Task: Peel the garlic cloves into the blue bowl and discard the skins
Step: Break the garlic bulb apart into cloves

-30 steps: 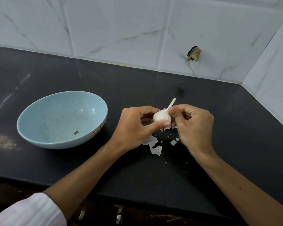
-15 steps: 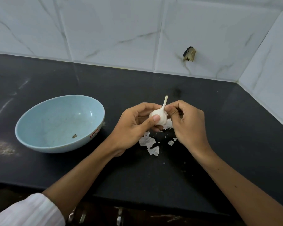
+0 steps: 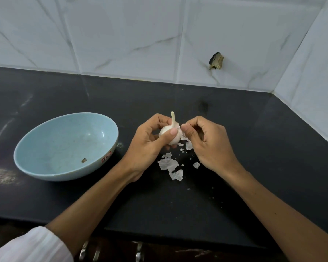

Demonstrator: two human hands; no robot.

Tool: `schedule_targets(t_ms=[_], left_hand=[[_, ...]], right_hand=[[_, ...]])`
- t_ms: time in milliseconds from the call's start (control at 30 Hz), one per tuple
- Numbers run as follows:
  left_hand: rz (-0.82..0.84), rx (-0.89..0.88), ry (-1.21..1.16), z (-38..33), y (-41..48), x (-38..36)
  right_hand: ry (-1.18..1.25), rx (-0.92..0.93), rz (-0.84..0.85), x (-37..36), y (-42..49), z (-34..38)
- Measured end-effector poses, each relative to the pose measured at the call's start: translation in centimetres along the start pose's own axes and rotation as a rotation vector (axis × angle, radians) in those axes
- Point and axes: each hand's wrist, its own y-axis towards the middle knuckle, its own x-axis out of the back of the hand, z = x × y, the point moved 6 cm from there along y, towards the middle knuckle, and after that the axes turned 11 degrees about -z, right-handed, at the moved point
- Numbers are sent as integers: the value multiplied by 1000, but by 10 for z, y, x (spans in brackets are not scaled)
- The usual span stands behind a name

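A white garlic bulb (image 3: 170, 131) with its stem pointing up is held above the black counter by my left hand (image 3: 150, 146), thumb across its front and fingers curled behind. My right hand (image 3: 206, 142) is curled beside the bulb, its thumb and fingertips pinching at the papery skin on the bulb's right side. Torn white skins (image 3: 170, 165) lie scattered on the counter below both hands. The blue bowl (image 3: 36, 154) sits to the left, holding only a small brown scrap (image 3: 84, 160).
The black counter (image 3: 254, 148) meets white marble-patterned wall tiles at the back and right. A dark chipped hole (image 3: 216, 61) marks the back wall. The counter's front edge runs under my forearms, with metal handles (image 3: 95, 252) below it.
The bulb has turned so its stem points straight up instead of leaning right. More skin flakes lie below my hands. The camera has tilted slightly.
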Motion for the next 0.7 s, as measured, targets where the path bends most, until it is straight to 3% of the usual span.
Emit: schedule_targets(t_ms=[400, 500, 600, 700], left_hand=[[-37, 54, -51, 4, 2, 3], [-65, 31, -7, 2, 1, 1], [-88, 23, 17, -2, 0, 0], [-57, 37, 13, -2, -1, -2]], right_hand=[[-261, 37, -35, 8, 5, -18], [-125, -9, -6, 7, 5, -10], [81, -95, 142, -3, -1, 0], [125, -111, 178, -9, -6, 3]])
